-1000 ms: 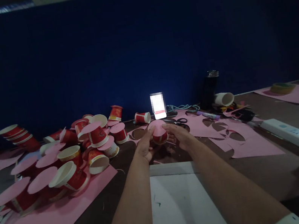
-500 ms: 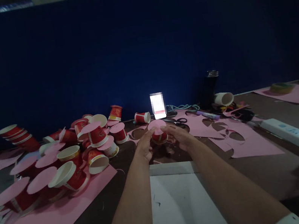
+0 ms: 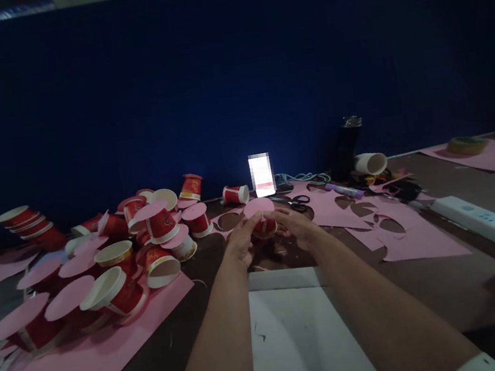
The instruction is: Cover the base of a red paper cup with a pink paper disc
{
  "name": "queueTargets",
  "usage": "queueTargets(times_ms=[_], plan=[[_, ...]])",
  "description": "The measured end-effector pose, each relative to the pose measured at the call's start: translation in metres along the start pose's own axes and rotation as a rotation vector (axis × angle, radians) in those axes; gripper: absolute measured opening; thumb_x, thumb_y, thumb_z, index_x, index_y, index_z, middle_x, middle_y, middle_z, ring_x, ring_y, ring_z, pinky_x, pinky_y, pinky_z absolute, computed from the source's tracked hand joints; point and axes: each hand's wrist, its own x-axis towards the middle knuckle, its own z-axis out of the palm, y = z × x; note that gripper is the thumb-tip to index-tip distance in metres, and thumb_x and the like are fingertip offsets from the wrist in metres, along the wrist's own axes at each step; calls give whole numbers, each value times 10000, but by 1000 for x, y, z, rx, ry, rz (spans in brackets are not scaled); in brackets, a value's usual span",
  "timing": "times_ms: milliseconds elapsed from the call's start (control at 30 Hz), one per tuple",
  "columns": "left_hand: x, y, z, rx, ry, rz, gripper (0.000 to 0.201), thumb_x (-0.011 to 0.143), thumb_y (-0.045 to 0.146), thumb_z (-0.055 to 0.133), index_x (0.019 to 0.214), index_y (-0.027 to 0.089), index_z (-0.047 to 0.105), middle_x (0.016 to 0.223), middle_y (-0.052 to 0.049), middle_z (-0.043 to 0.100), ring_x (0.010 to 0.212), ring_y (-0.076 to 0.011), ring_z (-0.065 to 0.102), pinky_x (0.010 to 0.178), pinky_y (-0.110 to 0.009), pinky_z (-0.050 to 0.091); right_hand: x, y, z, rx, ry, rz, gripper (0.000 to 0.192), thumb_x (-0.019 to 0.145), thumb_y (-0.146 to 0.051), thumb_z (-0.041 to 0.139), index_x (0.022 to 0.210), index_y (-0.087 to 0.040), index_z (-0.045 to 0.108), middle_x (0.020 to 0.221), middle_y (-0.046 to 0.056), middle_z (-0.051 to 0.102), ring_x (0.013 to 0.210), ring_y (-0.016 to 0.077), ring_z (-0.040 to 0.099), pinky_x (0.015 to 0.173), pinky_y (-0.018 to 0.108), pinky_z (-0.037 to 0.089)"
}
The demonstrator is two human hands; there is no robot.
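1. Left hand [image 3: 239,242] and right hand [image 3: 299,227]: fingers closed from both sides on the red paper cup [image 3: 264,227], held just above the tabletop [image 3: 457,277].
2. Advice: press the pink paper disc [image 3: 258,206] evenly around the rim; squeeze lightly, thin walls likely dent.
3. Cup: small, red, disc-capped, centre, before the glowing phone [image 3: 261,175].

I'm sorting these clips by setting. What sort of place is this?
Probably a dim craft worktable against a dark blue wall. Both hands, left hand and right hand, hold a red paper cup capped with a pink paper disc; a heap of similar red paper cups, cut pink paper sheets and black-handled scissors lie around.
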Motion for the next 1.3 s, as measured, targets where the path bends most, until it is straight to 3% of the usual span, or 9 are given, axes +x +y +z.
queueTargets(times_ms=[233,400,600,867,1067,1300], plan=[[-2,0,2,10,-31,4,442,603,353,807,973,189,630,962,-63,689,847,-179,650,677,-274,543,-3,-5,4,113,40,64,326,662,-320,772,924,-206,615,786,-5,680,641,97,614,508,162,461],[-2,1,4,-20,3,14,383,637,341,782,950,175,637,963,-69,691,864,-176,644,684,-265,544,-3,-6,3,162,-24,50,263,705,-352,740,883,-195,627,790,6,692,667,105,631,604,181,515],[-1,1,4,-3,8,9,378,636,319,778,953,177,629,938,-65,695,827,-178,648,653,-269,546,2,-3,1,137,1,69,215,726,-343,713,847,-186,631,716,9,685,610,106,626,562,183,517],[0,-1,3,-9,5,13,393,627,338,784,948,178,623,914,-64,692,811,-175,650,641,-269,543,1,-3,0,153,-2,96,313,717,-433,718,900,-191,641,770,31,691,637,115,638,562,188,525],[-1,0,4,-2,13,4,385,608,329,793,916,175,620,879,-54,692,797,-176,654,627,-259,537,0,-4,2,135,20,112,266,723,-375,721,885,-182,638,765,22,686,610,93,622,558,174,520],[2,-2,3,-7,3,20,396,602,338,795,924,179,627,865,-48,695,798,-171,656,643,-260,541,0,-5,2,126,36,112,320,730,-450,706,912,-195,638,749,20,686,627,104,639,569,179,529]])
